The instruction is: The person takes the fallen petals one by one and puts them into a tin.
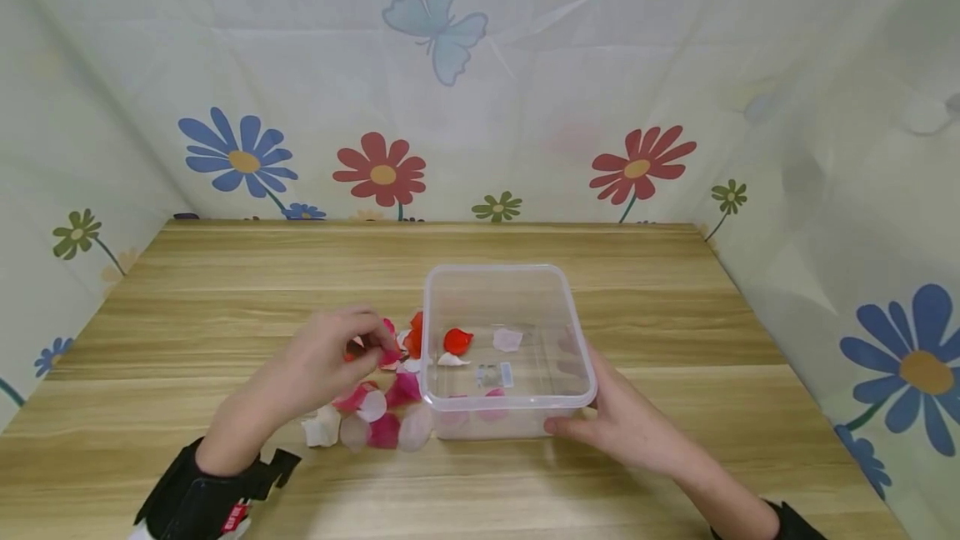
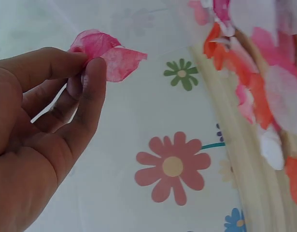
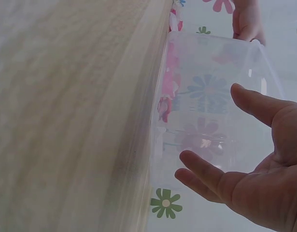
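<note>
Between thumb and fingertips my left hand point(image 1: 326, 361) pinches a pink artificial flower petal point(image 2: 121, 63), raised above a loose heap of petals point(image 1: 384, 430) at the left of a clear plastic box point(image 1: 517, 423). The box is lidless, with a rounded square rim. On its floor lie a red petal point(image 1: 457, 341), a white petal point(image 1: 453, 360) and a pale petal point(image 1: 507, 340). Pink ones show through the front wall. My right hand point(image 1: 622, 419) rests against the box's front right corner, thumb at the front and fingers spread along the side, partly hidden behind the wall.
The wood-grain table point(image 1: 675, 323) carries the box and the petal heap. A white curtain point(image 1: 525, 90) printed with flowers and a butterfly hangs behind the table and along both sides. A black strap point(image 1: 217, 482) circles the left wrist.
</note>
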A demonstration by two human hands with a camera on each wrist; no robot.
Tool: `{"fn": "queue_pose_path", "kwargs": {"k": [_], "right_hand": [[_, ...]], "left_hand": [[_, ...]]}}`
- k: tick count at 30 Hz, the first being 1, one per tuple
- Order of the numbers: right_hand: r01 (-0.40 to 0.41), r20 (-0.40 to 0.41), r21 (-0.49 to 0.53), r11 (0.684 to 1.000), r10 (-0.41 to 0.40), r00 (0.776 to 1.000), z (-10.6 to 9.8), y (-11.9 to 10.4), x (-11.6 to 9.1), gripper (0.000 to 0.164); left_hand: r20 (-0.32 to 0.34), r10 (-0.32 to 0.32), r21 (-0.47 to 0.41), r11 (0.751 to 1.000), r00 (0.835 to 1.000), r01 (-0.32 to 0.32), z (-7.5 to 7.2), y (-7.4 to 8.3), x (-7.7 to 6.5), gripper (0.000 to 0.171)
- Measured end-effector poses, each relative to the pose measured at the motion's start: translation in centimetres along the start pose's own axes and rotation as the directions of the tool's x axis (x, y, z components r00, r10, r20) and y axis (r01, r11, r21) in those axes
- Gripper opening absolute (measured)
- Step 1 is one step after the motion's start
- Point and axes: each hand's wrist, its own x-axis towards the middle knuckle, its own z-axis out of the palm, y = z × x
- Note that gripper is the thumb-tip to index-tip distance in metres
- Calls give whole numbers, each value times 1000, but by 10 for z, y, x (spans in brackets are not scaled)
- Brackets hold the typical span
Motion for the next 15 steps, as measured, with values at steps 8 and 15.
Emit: {"fn": "queue_pose_path", "kwargs": {"k": [8, 15], "right_hand": [[10, -19, -24, 1000, -10, 1000, 1, 2, -1, 114], [11, -13, -19, 1000, -11, 1000, 1, 0, 0, 113]], "left_hand": [[-202, 137, 49, 990, 970, -130, -3, 14, 10, 23], [-277, 248, 57, 969, 929, -241, 5, 29, 20, 21]]}}
